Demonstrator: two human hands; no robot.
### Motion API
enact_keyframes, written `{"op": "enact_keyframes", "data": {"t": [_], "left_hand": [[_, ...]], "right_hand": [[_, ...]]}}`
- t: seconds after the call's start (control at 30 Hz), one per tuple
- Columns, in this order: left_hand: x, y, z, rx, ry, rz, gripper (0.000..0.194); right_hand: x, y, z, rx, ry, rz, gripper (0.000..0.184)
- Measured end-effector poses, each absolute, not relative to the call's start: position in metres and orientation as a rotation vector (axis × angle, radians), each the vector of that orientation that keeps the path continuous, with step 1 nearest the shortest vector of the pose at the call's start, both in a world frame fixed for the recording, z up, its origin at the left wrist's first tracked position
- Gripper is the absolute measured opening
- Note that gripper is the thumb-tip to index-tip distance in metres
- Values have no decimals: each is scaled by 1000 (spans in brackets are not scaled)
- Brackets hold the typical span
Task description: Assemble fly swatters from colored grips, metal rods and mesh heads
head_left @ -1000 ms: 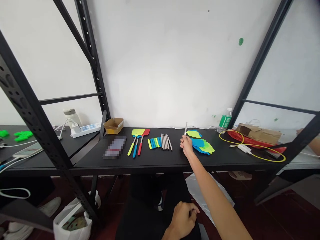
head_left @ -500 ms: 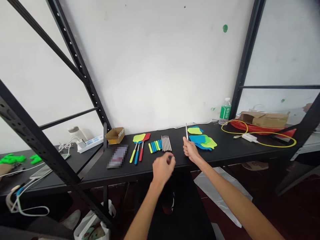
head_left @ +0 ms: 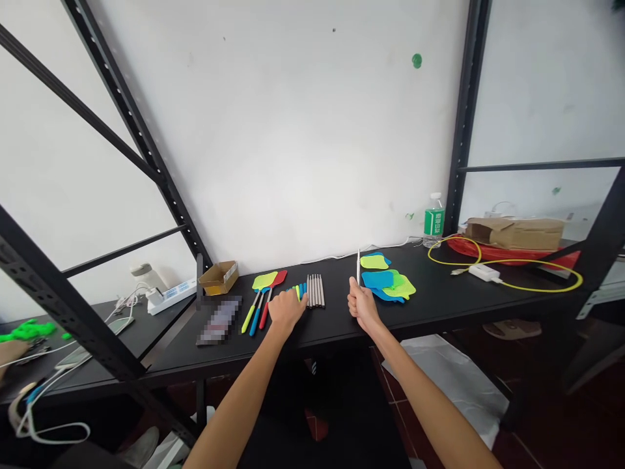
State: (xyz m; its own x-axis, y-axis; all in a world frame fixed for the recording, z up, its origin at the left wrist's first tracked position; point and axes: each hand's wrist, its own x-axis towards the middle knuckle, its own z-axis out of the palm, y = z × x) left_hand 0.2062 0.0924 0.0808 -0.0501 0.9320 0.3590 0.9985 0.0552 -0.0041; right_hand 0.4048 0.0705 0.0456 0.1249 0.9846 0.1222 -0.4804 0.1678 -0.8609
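My right fingers (head_left: 352,301) close round 1 upright metal rod (head_left: 358,266). My left fingers (head_left: 283,297), the nearer set, partly cover the coloured handles (head_left: 301,289) on the counter (head_left: 334,322), long axes pointing away from me; I cannot tell whether they grip any.

Black perforated-steel uprights (head_left: 122,98) frame a scuffed white wall (head_left: 293,130) marked by a green blotch (head_left: 416,60), behind a long black bench (head_left: 336,326) standing over dark red floor tiles (head_left: 407,423) in soft light.
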Motion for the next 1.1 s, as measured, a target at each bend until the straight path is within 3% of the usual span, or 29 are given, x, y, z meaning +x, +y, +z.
{"op": "enact_keyframes", "data": {"t": [0.27,0.6,0.9,1.1], "left_hand": [[209,91,88,-1933,-2089,-433,34],[202,29,65,-2168,-2122,-1039,36],[203,24,66,-2341,-2113,-870,11],[201,23,61,-2365,-2026,-835,24]], "right_hand": [[406,71,45,-727,-819,1224,63],[407,74,42,-693,-853,1230,57],[406,79,37,-760,-918,1157,59],[406,79,34,-750,-895,1147,51]]}}
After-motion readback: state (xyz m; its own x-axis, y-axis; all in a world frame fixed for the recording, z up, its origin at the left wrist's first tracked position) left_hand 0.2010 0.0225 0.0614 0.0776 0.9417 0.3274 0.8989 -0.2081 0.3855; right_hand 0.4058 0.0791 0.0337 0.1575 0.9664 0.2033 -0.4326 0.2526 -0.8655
